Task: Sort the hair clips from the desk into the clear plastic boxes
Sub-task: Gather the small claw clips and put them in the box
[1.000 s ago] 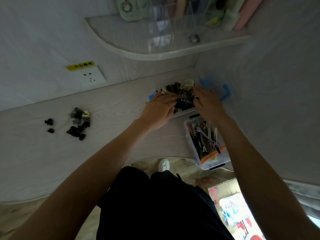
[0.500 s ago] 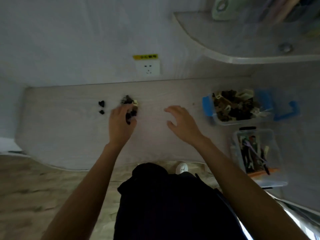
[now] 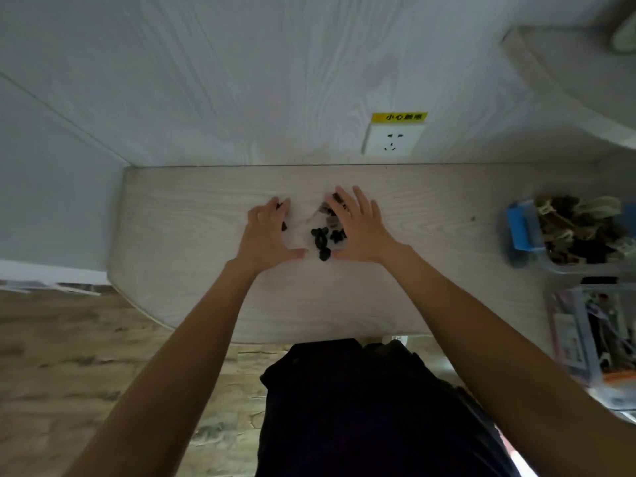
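1. The desk [image 3: 395, 304] carried everything; its back edge met the wall.
2. Toward the desk's right edge stood two clear plastic boxes: the farther box [image 3: 571, 232], with blue latches, was heaped with dark and pale clips; the nearer box [image 3: 595, 342] held long thin clips.
3. The left hand [image 3: 266, 235] and right hand [image 3: 359, 228] lay flat, fingers spread, holding nothing.
4. The small dark hair clips [image 3: 323, 239] lay between both hands, near the back edge, partly under the right fingers, equally close to each; no shared long axis was visible.
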A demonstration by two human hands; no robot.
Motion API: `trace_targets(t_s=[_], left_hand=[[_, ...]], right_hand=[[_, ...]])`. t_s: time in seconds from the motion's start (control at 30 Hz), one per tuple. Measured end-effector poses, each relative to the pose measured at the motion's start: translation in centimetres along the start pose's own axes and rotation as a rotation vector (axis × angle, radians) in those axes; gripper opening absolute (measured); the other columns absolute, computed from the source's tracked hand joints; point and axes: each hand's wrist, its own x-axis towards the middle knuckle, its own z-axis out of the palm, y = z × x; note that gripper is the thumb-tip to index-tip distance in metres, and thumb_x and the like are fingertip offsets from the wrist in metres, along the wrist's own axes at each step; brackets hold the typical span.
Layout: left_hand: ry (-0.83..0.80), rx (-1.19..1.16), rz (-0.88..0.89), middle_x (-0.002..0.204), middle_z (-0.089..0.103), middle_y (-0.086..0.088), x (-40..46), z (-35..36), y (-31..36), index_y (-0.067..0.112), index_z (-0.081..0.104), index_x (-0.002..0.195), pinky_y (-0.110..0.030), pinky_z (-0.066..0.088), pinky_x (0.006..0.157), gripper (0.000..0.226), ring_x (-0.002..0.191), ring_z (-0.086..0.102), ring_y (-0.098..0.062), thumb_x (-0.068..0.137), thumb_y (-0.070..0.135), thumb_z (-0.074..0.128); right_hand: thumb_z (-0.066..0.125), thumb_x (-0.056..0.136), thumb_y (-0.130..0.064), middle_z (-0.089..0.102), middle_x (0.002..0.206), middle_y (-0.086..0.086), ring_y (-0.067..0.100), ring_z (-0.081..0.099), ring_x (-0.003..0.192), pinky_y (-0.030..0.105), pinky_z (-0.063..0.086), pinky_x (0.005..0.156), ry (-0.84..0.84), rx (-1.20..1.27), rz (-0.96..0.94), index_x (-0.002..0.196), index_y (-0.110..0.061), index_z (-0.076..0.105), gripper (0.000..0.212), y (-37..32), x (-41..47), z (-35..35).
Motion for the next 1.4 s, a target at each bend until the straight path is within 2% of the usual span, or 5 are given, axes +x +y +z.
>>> trace_targets(t_s=[0.23,0.4,0.87,1.3,1.4], left_hand=[[0.053,-0.157,-0.085,0.134,0.035,-0.007,-2.8,0.9,1.1,0.015,0.041,0.129,-0.037,0.041,0.093,0.084,0.120,0.035,-0.028,0.063,0.051,0.078],[0.042,-0.278,-0.050,0.138,0.032,-0.013,-4.0,3.1,4.2,0.010,0.029,0.140,-0.037,0.035,0.104,0.101,0.123,0.034,-0.028,0.062,0.047,0.080],[0.006,-0.299,0.098,0.124,0.044,-0.014,-2.0,2.7,6.2,0.014,0.045,0.126,-0.034,0.045,0.081,0.050,0.099,0.056,-0.033,0.080,0.016,0.065],[-0.080,-0.696,-0.028,0.118,0.059,-0.011,-2.4,2.6,7.8,0.018,0.047,0.112,-0.035,0.052,0.086,0.033,0.096,0.062,-0.021,0.085,0.007,0.063],[-0.051,-0.751,-0.038,0.119,0.060,-0.009,-2.3,2.3,9.0,0.020,0.049,0.114,-0.019,0.052,0.074,0.033,0.085,0.062,-0.011,0.086,0.010,0.063]], right_hand=[[0.073,0.074,-0.029,0.035,0.137,0.012,0.032,0.033,0.120,0.045,0.042,0.097,0.142,0.149,0.100,0.137,-0.013,0.035,0.076,0.4,-2.0,1.4],[0.076,0.070,-0.020,0.038,0.131,0.014,0.031,0.040,0.115,0.039,0.041,0.097,0.194,0.310,0.197,0.134,-0.011,0.039,0.074,-0.7,-2.9,2.5],[0.074,0.072,-0.021,0.050,0.112,0.015,0.031,0.051,0.095,0.035,0.043,0.075,0.267,0.297,0.240,0.104,-0.005,0.052,0.042,-1.2,-4.0,3.4],[0.069,0.074,-0.019,0.049,0.110,0.012,0.028,0.054,0.088,0.029,0.035,0.066,0.242,0.403,0.263,0.106,-0.007,0.047,0.040,-1.1,-5.4,2.9],[0.069,0.075,-0.019,0.059,0.102,0.010,0.025,0.057,0.087,0.032,0.040,0.067,0.284,0.518,0.252,0.102,-0.008,0.049,0.036,-0.4,-6.6,1.5]])
